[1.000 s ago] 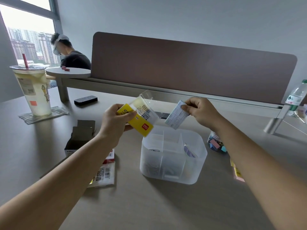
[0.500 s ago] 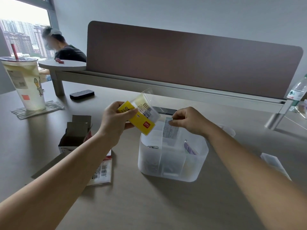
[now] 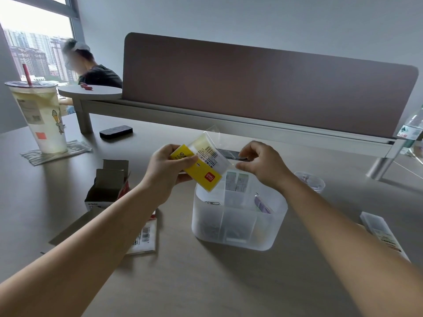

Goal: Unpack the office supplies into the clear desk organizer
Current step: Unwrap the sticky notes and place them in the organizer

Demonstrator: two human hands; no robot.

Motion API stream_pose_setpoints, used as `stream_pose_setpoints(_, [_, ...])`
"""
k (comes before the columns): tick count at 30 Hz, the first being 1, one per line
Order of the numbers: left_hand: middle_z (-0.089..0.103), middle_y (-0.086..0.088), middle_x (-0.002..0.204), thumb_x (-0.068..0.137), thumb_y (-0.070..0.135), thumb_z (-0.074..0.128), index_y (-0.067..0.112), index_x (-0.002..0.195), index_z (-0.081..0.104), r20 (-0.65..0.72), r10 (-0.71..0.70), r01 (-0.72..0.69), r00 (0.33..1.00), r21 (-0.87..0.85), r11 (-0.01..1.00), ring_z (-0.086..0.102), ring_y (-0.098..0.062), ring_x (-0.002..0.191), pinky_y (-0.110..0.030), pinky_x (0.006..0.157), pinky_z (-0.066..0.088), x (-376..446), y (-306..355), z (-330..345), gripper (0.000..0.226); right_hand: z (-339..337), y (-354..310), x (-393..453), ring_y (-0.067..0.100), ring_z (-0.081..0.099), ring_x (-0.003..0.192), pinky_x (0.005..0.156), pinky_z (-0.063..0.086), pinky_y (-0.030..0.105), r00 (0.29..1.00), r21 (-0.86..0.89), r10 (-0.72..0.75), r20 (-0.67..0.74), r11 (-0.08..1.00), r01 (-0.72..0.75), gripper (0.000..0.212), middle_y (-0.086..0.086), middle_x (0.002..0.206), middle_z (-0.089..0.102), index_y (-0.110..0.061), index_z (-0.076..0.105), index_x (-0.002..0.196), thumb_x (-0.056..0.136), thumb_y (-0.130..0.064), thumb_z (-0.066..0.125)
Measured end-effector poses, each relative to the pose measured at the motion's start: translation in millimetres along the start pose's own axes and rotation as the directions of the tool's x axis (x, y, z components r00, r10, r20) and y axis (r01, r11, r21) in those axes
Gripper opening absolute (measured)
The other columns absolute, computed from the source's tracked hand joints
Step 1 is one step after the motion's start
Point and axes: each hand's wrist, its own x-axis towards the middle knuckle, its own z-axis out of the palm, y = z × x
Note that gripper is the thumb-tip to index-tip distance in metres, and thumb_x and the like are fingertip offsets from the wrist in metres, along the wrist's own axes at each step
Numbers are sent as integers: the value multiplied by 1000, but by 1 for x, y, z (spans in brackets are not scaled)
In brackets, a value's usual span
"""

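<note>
Grey light from a high window falls across a matte taupe office desk point(image 3: 206, 282), where a person unpacks stationery beside a frosted, round-cornered plastic desk organizer point(image 3: 238, 225) split by thin inner walls. Just above the organizer's rear-left corner, the left hand point(image 3: 164, 170) grips a flat yellow packet in a glossy clear sleeve point(image 3: 201, 168), thumb over its printed face, barcode showing. The right hand point(image 3: 263, 165) hovers above the organizer's back rim, thumb and fingers loosely curled toward the sleeve's open flap; whether it already pinches the film cannot be told. A small printed paper pack point(image 3: 237, 183) stands upright in the organizer's rear compartment, a purple-edged item point(image 3: 263, 204) leans in its right one, and paper clips point(image 3: 211, 203) lie at its left. The slick film likely calls for a firm pinch at the flap and a steady pull, packet held over the organizer. Left of the organizer sit an opened cardboard box point(image 3: 107, 186) and a flat barcoded wrapper point(image 3: 144, 236).
</note>
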Motion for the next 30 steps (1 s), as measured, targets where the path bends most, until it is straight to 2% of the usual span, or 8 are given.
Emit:
stream_pose_setpoints(3, [58,-5,84,82,1,54,13,81,49,11,-8,8,1000,8,1000,60,-17,78,-25,59,56,-1,2,1,13,-4,-9,-5,15,49,85,69,42,22,996,176,-43,-76,983,56,10,-3,86,54,-15,55,86,80,-12,63])
stream_pose_setpoints(5, [58,-5,85,82,0,54,13,81,48,24,-5,4,1000,23,1000,61,-18,79,-26,61,56,-3,4,2,15,-5,-14,-9,12,48,91,74,42,21,996,235,-55,-66,970,69,7,-2,96,53,-17,56,86,82,-15,61])
stream_pose_setpoints(8, [59,-5,83,81,-1,55,13,80,48,59,5,-7,998,35,999,61,-18,78,-26,62,57,-6,5,5,16,-2,-16,-11,13,46,104,89,39,28,998,202,-62,18,978,57,11,-1,110,49,-19,60,91,81,-22,62])
stream_pose_setpoints(12, [59,-5,82,81,-3,55,14,79,49,97,32,-37,995,45,998,61,-16,75,-24,58,56,-11,9,5,18,-5,-20,-15,18,49,108,93,44,35,992,167,-19,123,986,-2,30,1,113,51,-14,61,103,80,-32,62])
stream_pose_setpoints(15, [59,-5,81,81,-3,54,15,78,50,125,56,-63,991,54,997,62,-14,73,-23,57,57,-11,12,5,19,-10,-23,-19,24,56,102,94,47,41,983,166,6,185,985,-37,28,9,110,59,-9,62,102,82,-29,61])
stream_pose_setpoints(18, [58,-4,78,82,-4,53,15,78,51,143,74,-83,987,53,995,63,-10,68,-21,55,56,-13,14,7,20,-16,-24,-21,24,60,97,87,48,30,971,201,36,235,976,-85,29,17,109,65,-2,63,102,81,-22,62])
stream_pose_setpoints(22, [57,-3,77,80,-6,54,15,76,49,114,103,-118,988,124,985,60,-13,72,-19,53,56,-15,16,11,22,-20,-27,-26,7,57,74,68,45,10,972,290,40,230,951,-108,26,13,98,65,4,61,98,80,-14,64])
stream_pose_setpoints(30, [56,-1,76,78,-4,59,17,74,49,68,167,-179,984,270,946,58,-12,70,-15,54,53,-15,19,11,24,-22,-28,-25,17,50,86,84,41,32,977,403,54,207,905,-136,7,7,85,64,-12,63,74,79,-17,63])
